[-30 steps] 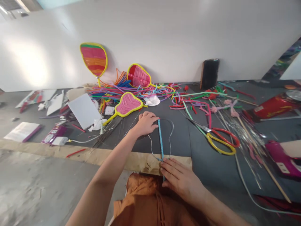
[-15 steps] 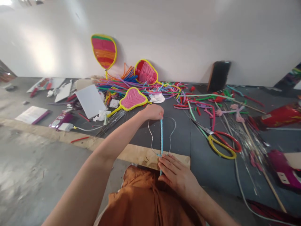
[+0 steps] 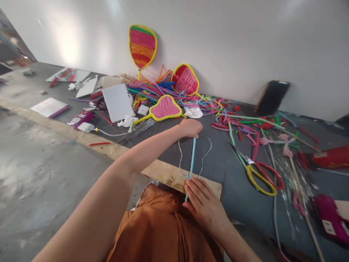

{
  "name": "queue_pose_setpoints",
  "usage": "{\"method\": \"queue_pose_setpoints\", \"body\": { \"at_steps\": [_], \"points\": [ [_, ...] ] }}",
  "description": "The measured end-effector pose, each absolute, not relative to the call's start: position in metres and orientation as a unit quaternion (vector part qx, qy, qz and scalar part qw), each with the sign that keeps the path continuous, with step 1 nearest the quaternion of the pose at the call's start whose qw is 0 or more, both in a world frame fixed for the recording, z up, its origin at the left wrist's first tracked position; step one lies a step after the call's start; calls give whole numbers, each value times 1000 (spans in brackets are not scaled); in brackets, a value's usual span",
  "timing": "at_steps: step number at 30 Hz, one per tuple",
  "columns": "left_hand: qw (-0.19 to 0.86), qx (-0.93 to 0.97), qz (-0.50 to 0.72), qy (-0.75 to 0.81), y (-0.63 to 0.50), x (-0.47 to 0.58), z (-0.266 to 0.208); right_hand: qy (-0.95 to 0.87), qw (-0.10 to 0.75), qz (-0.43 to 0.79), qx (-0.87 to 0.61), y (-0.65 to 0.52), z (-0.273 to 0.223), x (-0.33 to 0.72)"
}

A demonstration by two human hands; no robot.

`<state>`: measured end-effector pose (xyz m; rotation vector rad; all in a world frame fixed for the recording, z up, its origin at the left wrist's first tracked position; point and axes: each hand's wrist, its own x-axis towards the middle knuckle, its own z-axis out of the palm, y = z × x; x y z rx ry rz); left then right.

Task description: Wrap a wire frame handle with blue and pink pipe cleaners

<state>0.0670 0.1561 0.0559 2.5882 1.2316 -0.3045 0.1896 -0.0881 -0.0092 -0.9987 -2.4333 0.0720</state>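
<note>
A straight, fuzzy light-blue strip (image 3: 192,156) lies on the dark grey tabletop (image 3: 215,165), its near end crossing the edge lined with brown paper (image 3: 160,172). A thin, silvery wire outline (image 3: 181,156) curves along both sides of it. The left hand (image 3: 191,128) is curled at the strip's far end; its fingertips are hidden, so whether they pinch it I cannot tell. The right hand (image 3: 205,198) lies flat, fingers extended side by side, their tips touching the strip's near part. Metal scissors with red and yellow handles (image 3: 250,161) lie to the right.
</note>
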Motion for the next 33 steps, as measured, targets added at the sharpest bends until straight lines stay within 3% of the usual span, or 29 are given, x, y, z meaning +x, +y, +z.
{"method": "queue_pose_setpoints", "body": {
  "at_steps": [12,19,25,29,33],
  "points": [
    [92,912,-75,393,147,45,61,-891,264,53,-364,-85,-8,189],
    [-30,917,50,394,82,8,75,-888,273,64,-364,-84,-8,190],
    [60,966,46,247,7,-11,47,-887,270,69,-368,-84,-7,189],
    [93,963,67,244,-15,-19,26,-889,257,81,-371,-83,-5,190],
    [58,950,124,281,6,-21,32,-890,254,80,-371,-83,-5,191]
  ]
}}
